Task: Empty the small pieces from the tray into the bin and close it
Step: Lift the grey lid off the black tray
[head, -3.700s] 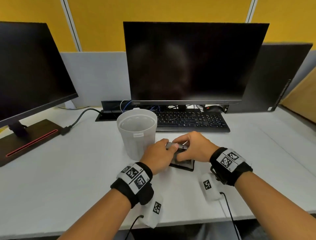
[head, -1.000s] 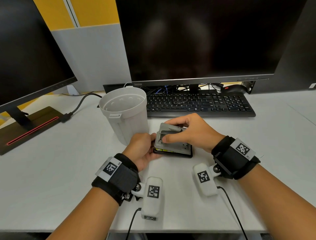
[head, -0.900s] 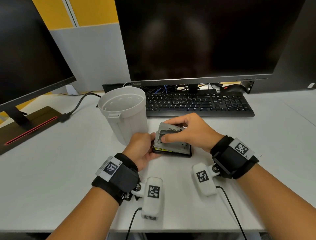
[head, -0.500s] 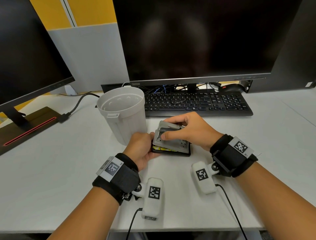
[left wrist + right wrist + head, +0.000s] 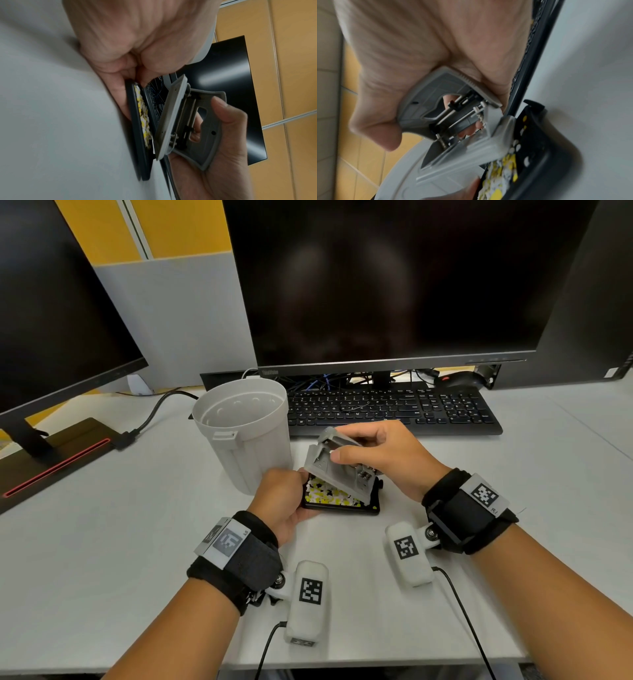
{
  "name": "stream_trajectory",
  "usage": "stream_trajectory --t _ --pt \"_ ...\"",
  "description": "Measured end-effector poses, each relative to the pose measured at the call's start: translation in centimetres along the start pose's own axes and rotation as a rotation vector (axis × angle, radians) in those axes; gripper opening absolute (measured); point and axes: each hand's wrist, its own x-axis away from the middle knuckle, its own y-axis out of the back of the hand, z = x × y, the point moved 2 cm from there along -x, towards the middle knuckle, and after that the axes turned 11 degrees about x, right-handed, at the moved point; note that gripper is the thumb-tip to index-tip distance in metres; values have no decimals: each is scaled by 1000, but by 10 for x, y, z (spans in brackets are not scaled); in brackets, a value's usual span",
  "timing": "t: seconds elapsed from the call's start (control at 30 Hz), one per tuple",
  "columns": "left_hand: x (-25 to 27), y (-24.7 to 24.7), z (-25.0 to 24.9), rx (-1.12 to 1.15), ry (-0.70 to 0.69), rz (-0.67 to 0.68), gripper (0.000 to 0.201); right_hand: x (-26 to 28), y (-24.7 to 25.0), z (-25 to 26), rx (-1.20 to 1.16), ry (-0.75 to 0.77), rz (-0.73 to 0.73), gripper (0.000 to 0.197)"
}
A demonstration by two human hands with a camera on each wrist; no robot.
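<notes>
A black tray (image 5: 342, 510) lies on the desk, filled with small yellow and white paper pieces (image 5: 329, 494). My left hand (image 5: 301, 484) grips the tray's left edge. My right hand (image 5: 342, 445) grips the grey hole-punch body (image 5: 337, 470) and holds it tilted up off the tray, its right end still low at the tray. The left wrist view shows the gap between the tray (image 5: 137, 128) and the punch body (image 5: 173, 117). In the right wrist view the pieces (image 5: 501, 175) are blurred. The white bin (image 5: 246, 440) stands open just left of the tray.
A black keyboard (image 5: 394, 409) lies behind the hands, under a large dark monitor (image 5: 394, 285). A second monitor (image 5: 51, 302) with a dark base (image 5: 51, 463) and a cable stands at the left. A mouse (image 5: 459, 380) sits behind the keyboard.
The right hand has lifted the left side of the grey punch body off the black tray, which uncovers the yellow and white pieces. The left hand still holds the tray's edge.
</notes>
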Motion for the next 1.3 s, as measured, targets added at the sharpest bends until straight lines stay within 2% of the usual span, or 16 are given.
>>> stream_trajectory --t 0.17,0.7,0.87,0.97,1.3 --pt "-6 1 3 11 3 -15 26 -1 3 0 -32 14 -53 38" --pt "-6 1 3 -30 -12 -36 25 -3 6 -1 -54 58 -113 33" --pt "-3 1 3 -32 -9 -39 23 -6 10 -3 -41 82 -180 45" --pt "2 4 1 -36 6 -23 22 -5 13 -3 -14 99 -195 40" --pt "24 26 4 -88 19 25 29 -8 15 -10 -4 24 -212 50"
